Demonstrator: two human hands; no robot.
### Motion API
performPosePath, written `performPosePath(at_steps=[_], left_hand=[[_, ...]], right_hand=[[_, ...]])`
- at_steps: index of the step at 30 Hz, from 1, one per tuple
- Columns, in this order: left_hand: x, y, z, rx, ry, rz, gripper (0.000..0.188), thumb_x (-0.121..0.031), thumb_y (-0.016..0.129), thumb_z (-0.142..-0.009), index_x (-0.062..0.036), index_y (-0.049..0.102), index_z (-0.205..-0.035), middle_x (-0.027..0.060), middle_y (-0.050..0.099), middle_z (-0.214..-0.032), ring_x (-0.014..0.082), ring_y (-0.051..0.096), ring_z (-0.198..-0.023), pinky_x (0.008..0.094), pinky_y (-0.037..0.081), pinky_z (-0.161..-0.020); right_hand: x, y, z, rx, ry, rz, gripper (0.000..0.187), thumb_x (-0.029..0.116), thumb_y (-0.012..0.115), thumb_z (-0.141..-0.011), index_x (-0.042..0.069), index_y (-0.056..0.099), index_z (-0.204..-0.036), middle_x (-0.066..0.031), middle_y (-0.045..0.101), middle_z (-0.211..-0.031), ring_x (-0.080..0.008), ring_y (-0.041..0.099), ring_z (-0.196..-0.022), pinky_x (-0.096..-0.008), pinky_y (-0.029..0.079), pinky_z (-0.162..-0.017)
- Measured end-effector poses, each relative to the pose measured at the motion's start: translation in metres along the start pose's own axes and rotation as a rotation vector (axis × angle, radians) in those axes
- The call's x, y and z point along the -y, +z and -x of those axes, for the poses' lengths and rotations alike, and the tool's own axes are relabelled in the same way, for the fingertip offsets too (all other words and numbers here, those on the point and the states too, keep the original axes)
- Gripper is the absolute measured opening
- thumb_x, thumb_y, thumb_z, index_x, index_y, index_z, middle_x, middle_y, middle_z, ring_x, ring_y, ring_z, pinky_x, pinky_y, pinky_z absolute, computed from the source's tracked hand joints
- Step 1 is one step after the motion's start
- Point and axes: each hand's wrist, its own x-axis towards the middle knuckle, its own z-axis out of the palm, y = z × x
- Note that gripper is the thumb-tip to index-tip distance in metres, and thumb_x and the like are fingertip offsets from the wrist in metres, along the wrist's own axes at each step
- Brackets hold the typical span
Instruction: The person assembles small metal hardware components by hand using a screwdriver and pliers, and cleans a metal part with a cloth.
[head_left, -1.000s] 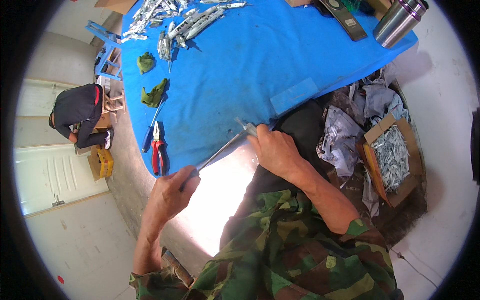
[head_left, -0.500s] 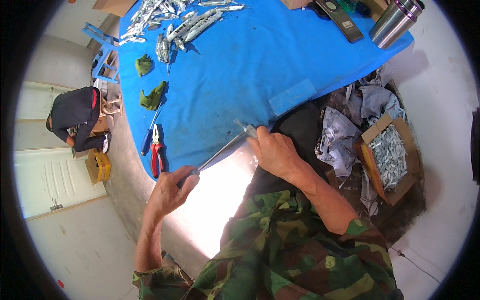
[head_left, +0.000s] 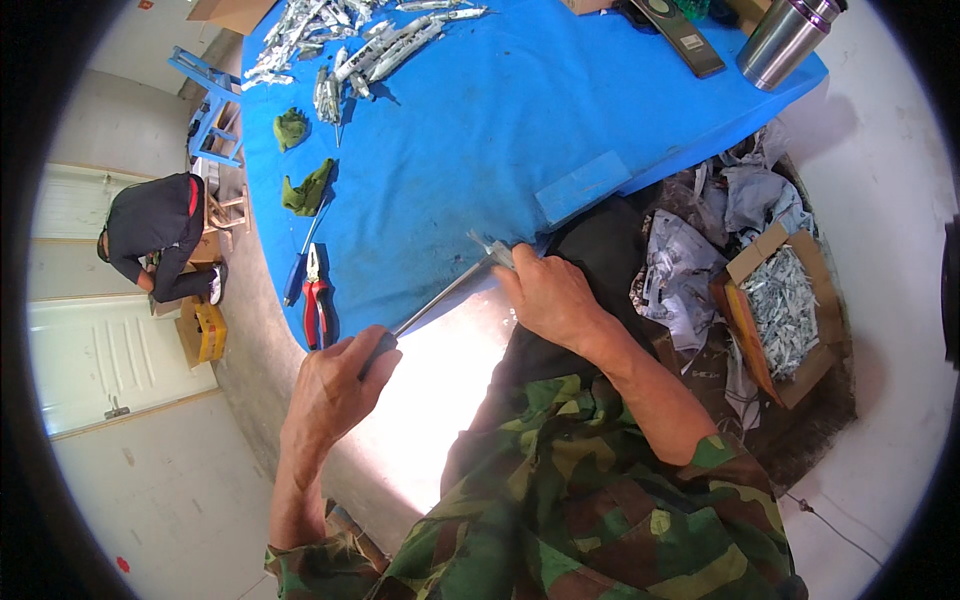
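My left hand (head_left: 335, 388) is closed round the dark handle of a screwdriver (head_left: 437, 303). Its long metal shaft slants up and right over the table's near edge. At the far end, the shaft meets a small silvery-grey piece (head_left: 501, 254), pinched between the thumb and fingers of my right hand (head_left: 556, 296). Fingers partly cover this piece, so its exact kind and the screwdriver's tip cannot be made out. Red-handled pliers (head_left: 316, 305) lie left of the screwdriver, beside a second screwdriver with a blue handle (head_left: 294, 279).
Silvery strip-like pieces (head_left: 390, 50) pile up at the back of the blue-covered table (head_left: 450, 140), near green cloth scraps (head_left: 305, 190). A steel flask (head_left: 787, 45) stands back right. Right of my leg, a carton (head_left: 745, 330) holds silvery scraps. Another person (head_left: 155, 235) bends over at left.
My left hand has turned and shifted slightly, showing more of the screwdriver's handle. My right hand keeps its pinch on the small piece in nearly the same place.
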Motion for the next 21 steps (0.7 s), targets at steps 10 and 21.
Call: performPosePath(at_steps=[10,21], left_hand=[[0.003,-0.0021,-0.0001,0.019,0.023,0.038,0.025,-0.023,0.074,-0.099,-0.0064,0.068,-0.117,0.0158,0.076,-0.088,0.0358,0.075,-0.073,0.043,0.058,-0.063],[-0.0013,-0.0076,-0.0057,0.041,0.034,-0.134,0.024,-0.021,0.078,-0.097,-0.0073,0.067,-0.114,0.0147,0.072,-0.082,0.03,0.072,-0.065,0.0419,0.053,-0.056]], right_hand=[[-0.0021,-0.0018,0.0003,0.014,-0.002,-0.055,0.034,0.03,0.063,-0.105,-0.001,0.058,-0.093,-0.0266,0.068,-0.072,-0.0492,0.068,-0.071,-0.0607,0.051,-0.065],[-0.0093,0.0004,-0.0006,-0.002,-0.056,-0.036,0.032,0.029,0.064,-0.105,0.0,0.058,-0.093,-0.0264,0.068,-0.072,-0.0488,0.068,-0.07,-0.0606,0.052,-0.064]])
